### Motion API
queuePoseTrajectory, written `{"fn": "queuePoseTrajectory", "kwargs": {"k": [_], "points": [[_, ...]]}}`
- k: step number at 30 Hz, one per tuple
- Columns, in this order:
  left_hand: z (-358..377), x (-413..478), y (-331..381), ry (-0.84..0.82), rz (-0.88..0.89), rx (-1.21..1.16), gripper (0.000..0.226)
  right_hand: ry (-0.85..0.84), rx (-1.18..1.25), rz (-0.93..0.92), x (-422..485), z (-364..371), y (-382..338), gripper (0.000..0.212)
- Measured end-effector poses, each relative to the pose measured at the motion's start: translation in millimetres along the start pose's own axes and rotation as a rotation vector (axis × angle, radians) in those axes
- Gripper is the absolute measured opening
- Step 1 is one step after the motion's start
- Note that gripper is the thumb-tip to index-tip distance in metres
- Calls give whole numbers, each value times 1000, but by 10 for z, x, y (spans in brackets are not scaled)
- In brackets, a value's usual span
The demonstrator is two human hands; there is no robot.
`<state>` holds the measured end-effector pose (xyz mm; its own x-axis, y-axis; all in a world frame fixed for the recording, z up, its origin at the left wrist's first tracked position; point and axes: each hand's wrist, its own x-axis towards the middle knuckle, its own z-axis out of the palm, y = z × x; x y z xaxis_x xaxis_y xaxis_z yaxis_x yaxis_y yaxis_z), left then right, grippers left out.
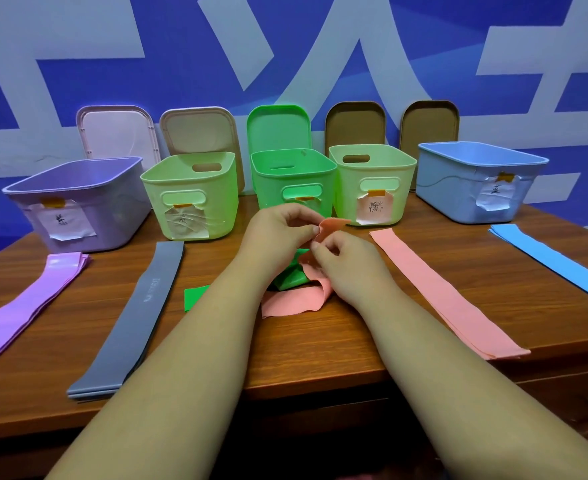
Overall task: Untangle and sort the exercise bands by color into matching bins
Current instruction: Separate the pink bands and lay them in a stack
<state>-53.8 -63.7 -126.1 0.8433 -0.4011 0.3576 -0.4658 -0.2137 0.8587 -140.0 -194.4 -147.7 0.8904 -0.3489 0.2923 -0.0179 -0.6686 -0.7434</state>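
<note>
Pinching the crumpled salmon-pink elastic band [330, 226] with both hands, we work just in front of the bright green plastic bin [292, 174], which we take as our marker for every other place. Our left hand [278, 230] sits closest to the bin's front wall, thumb and forefinger curled onto the band's raised flap. Our right hand [349, 268] pinches the same band a little farther out from the bin and toward its right. Below and between the two hands, away from the bin, the pink band wraps around a bright green elastic band [289, 277]. The pink tail spills onto the brown wooden table [320, 351] on the far side of the knot from the bin, under the right wrist. A green end [195, 297] shows left of the bin's line, beyond the left forearm; we judge it belongs to the same green band, though the arm hides the join. So the tangle lies beneath the fingers, not beside them, with its pink length running away from the bin and the green running off to the bin's left. We judge the right hand is nearer the pink tail and better placed to draw it out rightward, toward the flat salmon-pink elastic band [438, 289] lying right of the bin, while the left steadies the flap.
</note>
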Motion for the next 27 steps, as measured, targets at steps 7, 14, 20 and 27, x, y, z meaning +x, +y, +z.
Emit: {"fn": "queuePoseTrajectory", "kwargs": {"k": [7, 14, 20, 27], "points": [[-31, 6, 14, 19, 47, 25, 21, 15, 93, -22, -4, -3, 8, 29], [-51, -8, 77, 183, 48, 109, 21, 135, 108, 115, -29, -58, -44, 22], [-81, -48, 163, 251, 45, 118, 18, 197, 81, 169, -23, -68, -29, 22], [-483, -93, 492, -302, -2, 747, 36, 221, 112, 202, 7, -66, -13, 19]]}}
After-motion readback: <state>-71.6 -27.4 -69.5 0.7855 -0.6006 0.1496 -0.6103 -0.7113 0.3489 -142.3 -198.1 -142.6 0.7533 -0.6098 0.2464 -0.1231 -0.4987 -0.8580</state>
